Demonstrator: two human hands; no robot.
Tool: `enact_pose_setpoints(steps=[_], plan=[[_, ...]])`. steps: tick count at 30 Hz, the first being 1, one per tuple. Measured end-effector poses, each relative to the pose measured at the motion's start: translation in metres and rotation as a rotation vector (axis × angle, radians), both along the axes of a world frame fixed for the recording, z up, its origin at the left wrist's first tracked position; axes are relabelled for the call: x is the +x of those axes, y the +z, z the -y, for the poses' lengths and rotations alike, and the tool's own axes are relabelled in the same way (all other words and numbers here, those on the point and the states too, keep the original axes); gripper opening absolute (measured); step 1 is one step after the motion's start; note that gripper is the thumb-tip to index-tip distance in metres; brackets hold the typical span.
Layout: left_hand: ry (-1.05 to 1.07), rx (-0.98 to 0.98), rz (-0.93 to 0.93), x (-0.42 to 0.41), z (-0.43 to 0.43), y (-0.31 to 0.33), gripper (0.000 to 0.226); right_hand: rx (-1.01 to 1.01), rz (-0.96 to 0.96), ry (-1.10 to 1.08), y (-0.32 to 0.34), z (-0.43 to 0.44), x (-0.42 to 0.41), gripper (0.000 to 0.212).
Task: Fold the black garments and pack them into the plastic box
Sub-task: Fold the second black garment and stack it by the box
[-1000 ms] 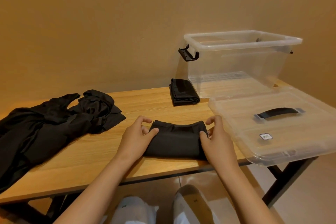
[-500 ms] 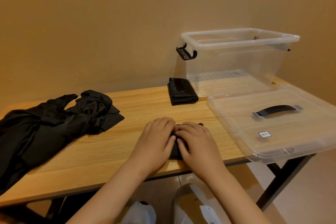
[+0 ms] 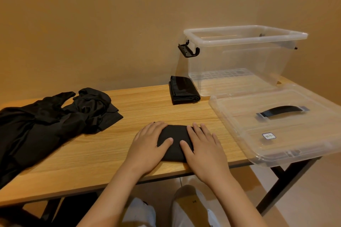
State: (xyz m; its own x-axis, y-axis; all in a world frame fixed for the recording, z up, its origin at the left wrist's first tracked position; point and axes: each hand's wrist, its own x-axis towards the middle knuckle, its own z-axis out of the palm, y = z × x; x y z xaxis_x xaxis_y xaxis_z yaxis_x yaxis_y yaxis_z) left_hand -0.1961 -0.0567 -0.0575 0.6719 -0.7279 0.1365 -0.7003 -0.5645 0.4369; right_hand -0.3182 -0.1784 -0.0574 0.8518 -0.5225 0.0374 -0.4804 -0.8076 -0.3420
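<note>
Progress stood near the midpoint of the folding stage, and packing had not begun. One folded black garment (image 3: 184,91) lay on the desk (image 3: 140,105) just beside the front left corner of the clear plastic box (image 3: 239,61), outside it. A second folded garment (image 3: 175,135) lay near the front edge of the desk, under both grips. The left grip (image 3: 147,146) and the right grip (image 3: 204,150), both bare hands, were open, with fingers straight and palms pressed flat on the two ends of the fold, clasping nothing. By judgement, this piece was being flattened and was close to finished. A heap of unfolded black garments (image 3: 55,121) lay at the left end of the desk, well apart from the box. The box appeared empty through its clear walls. Its lid (image 3: 239,116) lay off, handle (image 3: 282,110) up, on the right end of the desk and overhung the edge. Work left, as judged, was to fold the heap and then transfer every piece into the box. The number of garments in the heap could not be determined, because the black cloth merged into one mass and its left part was cut off by the frame edge. The ends of the pressed garment were covered by the grips. The print on the lid label (image 3: 268,136) was too small to read.
</note>
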Motion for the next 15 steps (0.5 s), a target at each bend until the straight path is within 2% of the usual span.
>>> enact_pose_setpoints(steps=[8,10,15], plan=[[0.010,-0.028,-0.008,-0.001,0.000,-0.002,0.048,0.004,0.025,0.002,0.000,-0.002,0.000,0.063],[0.000,-0.013,0.000,-0.001,0.000,-0.001,0.049,0.013,0.037,-0.001,0.001,-0.003,-0.001,0.067],[-0.110,0.079,-0.046,0.009,-0.003,0.008,0.051,0.035,0.097,0.028,0.006,0.005,-0.003,0.059]])
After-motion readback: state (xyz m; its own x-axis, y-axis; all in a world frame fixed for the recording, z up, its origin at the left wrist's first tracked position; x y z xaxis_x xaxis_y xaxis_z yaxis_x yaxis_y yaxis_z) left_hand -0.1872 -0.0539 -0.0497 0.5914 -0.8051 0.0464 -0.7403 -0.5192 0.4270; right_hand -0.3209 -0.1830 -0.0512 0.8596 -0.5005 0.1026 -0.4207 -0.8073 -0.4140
